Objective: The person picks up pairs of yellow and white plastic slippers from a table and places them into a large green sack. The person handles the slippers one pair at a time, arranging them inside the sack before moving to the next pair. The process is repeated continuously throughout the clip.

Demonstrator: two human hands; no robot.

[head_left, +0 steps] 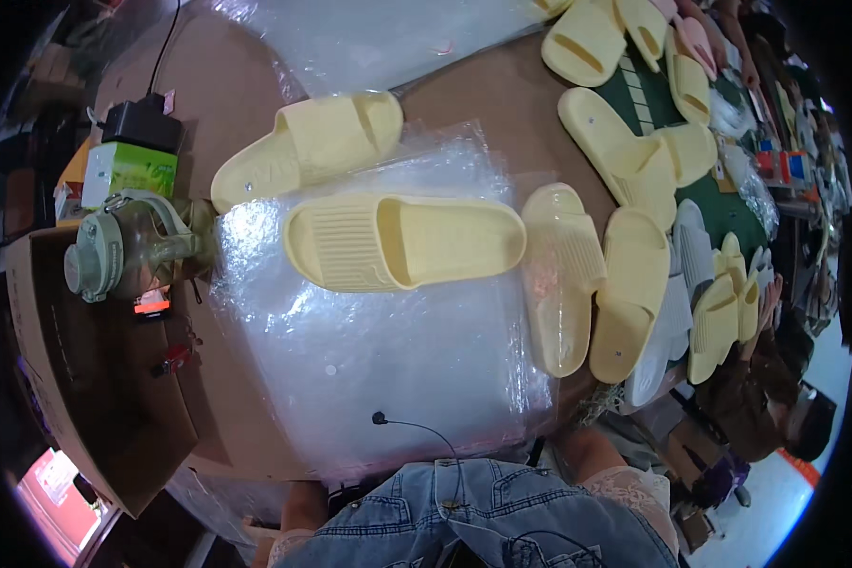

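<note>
Neither of my hands shows. Bare skin beside lace edging appears at the table's near edge, left and right of my denim garment (502,497), with no fingers visible. In front of me a pale yellow slide sandal (454,241) lies on its sole, toe opening to the right, on a stack of clear plastic bags (350,369). Behind it, a second yellow slide (327,137) rests at an angle, partly on the brown table surface. To the right are a yellow slide inside clear plastic (560,312) and another yellow slide (634,260).
More yellow slides (587,43) and grey-white ones (691,246) crowd the right side. At left stand a green-lidded bottle (142,246), a green box (128,172) with a black adapter (142,123), and an open cardboard box (114,398). A person (767,398) sits at far right.
</note>
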